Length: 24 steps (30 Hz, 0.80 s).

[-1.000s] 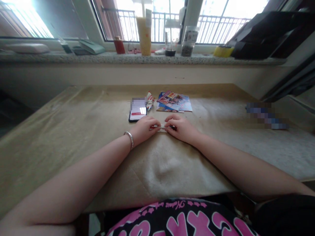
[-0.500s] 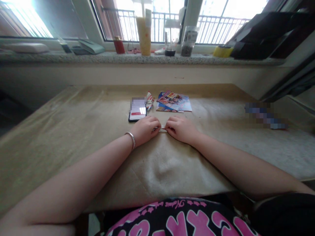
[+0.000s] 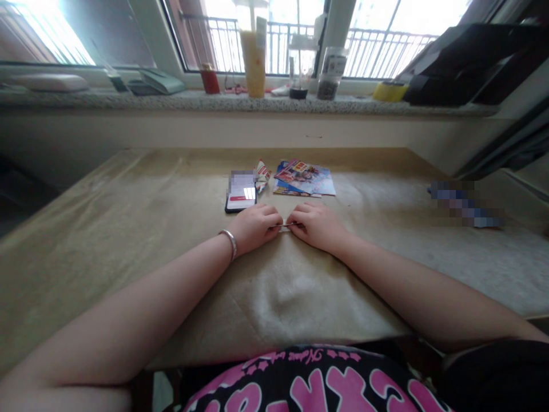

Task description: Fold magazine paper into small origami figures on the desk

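Frame centre: left hand (image 3: 255, 226) and right hand (image 3: 315, 224) are pinching a small white strip (image 3: 284, 228) by its ends, fingers curled tight, forearms lying on the table (image 3: 128, 217). Possibly folded paper, too small to confirm. Likely handling light, thin and easily creased; ends are giving the best grip.

White strip (image 3: 285, 227) pinched between left hand (image 3: 256, 226) and right hand (image 3: 315, 224): ends hidden under fingertips, too small to ID. Phone (image 3: 240, 198) upper screen pixelated. Centre right of frame: pixelated patch (image 3: 465, 205) on worktop (image 3: 107, 229), contents unreadable. Both forearms cut off at bottom edge.
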Tool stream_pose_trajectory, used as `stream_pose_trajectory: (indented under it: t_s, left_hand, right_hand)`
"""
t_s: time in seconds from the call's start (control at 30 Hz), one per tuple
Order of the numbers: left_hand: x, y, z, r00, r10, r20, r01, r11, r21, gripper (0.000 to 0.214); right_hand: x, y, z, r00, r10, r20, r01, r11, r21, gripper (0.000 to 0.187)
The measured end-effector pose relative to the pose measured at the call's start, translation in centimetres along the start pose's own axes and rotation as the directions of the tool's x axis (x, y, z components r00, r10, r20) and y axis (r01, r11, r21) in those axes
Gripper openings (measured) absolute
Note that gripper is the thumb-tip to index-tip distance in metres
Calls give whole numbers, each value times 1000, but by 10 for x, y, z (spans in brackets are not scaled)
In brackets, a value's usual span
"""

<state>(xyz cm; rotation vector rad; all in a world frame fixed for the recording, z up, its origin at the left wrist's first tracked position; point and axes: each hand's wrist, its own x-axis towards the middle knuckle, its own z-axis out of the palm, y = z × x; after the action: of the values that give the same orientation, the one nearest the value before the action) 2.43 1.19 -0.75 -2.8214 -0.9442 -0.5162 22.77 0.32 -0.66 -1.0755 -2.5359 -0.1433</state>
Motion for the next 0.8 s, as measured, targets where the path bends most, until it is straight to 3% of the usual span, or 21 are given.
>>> stream_pose_trajectory:
  t_s: [0.6, 0.8]
  left_hand:
    - [-2, 0, -4, 997, 75, 18, -74, 997, -19, 23]
    - [-6, -6, -8, 993, 113, 43, -108, 988, -113, 22]
  right_hand:
    - [-4, 5, -2, 983, -176, 45, 177, 984, -21, 23]
    - [-6, 9, -3, 977, -206, 51, 205, 978, 34, 21]
